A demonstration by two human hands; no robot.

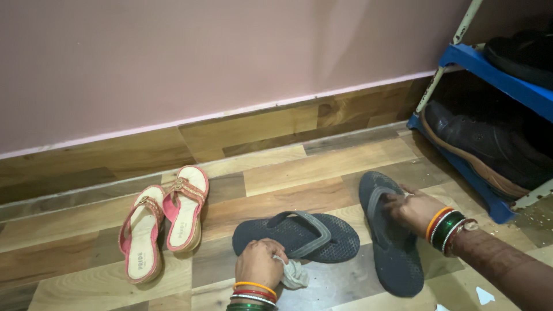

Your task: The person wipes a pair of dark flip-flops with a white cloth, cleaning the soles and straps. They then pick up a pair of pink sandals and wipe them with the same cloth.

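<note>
Two dark grey flip-flops lie on the wooden floor (322, 167), and each of the person's hands is at one of them. The left hand (259, 264), with bangles at the wrist, is at the near edge of the floor; its fingers are curled shut around one small crumpled grey cloth (294, 275), and the knuckles rest against the near side of the left flip-flop (299, 235), which lies crosswise with its strap up. The right hand (413, 208), also wearing several bangles, rests on the right flip-flop (391, 236), which lies lengthwise, toe toward the wall; its fingers are bent and gripping the strap area near the toe. The two flip-flops lie just beside each other, nearly touching at the toe end of the left one. Well apart from them, toward the left end of the floor and near the skirting, stand two pink sandals (164, 222) with pale insoles, side by side and touching. At the right edge of the floor stands one blue shoe rack (489, 72) with pale metal posts; its lower shelf holds a dark shoe (489, 150) with a brown sole, and another dark shoe (521, 52) sits on the shelf above.
</note>
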